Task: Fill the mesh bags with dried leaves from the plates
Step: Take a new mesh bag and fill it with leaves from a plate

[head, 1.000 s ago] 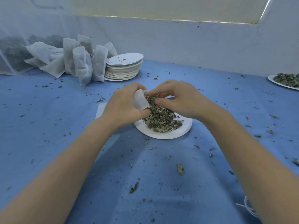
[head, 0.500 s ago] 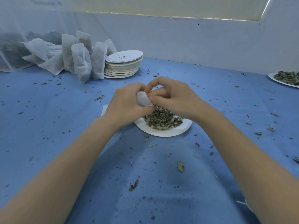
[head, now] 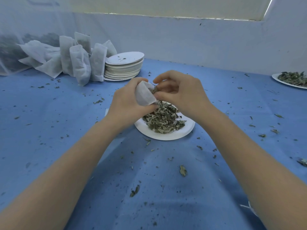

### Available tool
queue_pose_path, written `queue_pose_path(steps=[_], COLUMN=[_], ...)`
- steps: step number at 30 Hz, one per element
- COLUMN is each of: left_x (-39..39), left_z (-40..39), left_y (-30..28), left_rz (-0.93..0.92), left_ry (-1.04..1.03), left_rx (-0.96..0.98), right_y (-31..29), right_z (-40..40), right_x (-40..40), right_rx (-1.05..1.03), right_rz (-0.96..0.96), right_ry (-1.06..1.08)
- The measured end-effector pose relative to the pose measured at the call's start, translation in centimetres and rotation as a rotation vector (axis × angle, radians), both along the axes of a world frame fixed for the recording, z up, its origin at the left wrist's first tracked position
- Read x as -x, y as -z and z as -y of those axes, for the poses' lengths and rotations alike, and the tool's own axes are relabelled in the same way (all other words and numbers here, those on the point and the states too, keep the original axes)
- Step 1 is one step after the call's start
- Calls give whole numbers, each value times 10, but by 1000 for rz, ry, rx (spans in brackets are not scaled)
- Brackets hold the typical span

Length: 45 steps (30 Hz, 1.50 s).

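A white paper plate in the middle of the blue table carries a heap of dried leaves. Just above its far left edge my left hand grips a small white mesh bag, its mouth turned to the right. My right hand has curled fingers at the bag's mouth and pinches a few dried leaves there. How full the bag is stays hidden by my fingers.
Several filled mesh bags lean together at the back left beside a stack of white plates. Another plate of leaves sits at the right edge. Leaf crumbs litter the blue table. A wall closes the far side.
Both hands have lifted off the leaf heap and moved a little away from me. The bag now stands higher above the plate, with my right fingers at its mouth.
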State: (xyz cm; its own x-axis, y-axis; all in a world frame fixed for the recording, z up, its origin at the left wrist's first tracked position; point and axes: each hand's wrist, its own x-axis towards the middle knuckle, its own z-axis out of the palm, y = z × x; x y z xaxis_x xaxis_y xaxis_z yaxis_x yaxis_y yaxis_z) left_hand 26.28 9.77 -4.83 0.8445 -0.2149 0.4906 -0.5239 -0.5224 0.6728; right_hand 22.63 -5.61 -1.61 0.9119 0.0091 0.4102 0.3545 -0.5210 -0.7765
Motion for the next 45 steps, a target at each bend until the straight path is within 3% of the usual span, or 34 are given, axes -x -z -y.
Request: queue_pose_path(steps=[6,14,19,24,30,34,36,37,39,41,43,45], left_x=[-1,4,8,2,0,-3,-7,-9,-11,-11,-11,-11], left_z=[-2,7,8,-5,-6,-9,-14,-17,-20,-21,-21,-21], left_y=[0,1,-6,-13,-9,-6,-4,-4,-2,-2,-1,0], left_rz=[-11,74,54,125,208,219,221,218,197,161,130,111], left_ry=[-27,140,175,166,48,9,-38,-58,-83,-88,-84,-80], left_rx=[15,-96,-94,-289,-325,-339,-371,-388,-413,-433,-449,-464], right_y=[-5,-4,2,-1,-1,-3,-6,-6,-3,4,11,18], right_z=[6,-5,-8,-8,-8,-1,11,17,24,24,19,13], right_x=[1,0,3,7,3,5,2,-1,-6,-9,-9,-10], right_rx=[95,437,271,179,95,21,-51,15,338,590,661,716], right_rz=[8,7,68,107,44,-64,-49,-23,-39,-189,-321,-327], right_ry=[-54,-73,-45,-76,-12,-200,-155,-66,99,125,93,86])
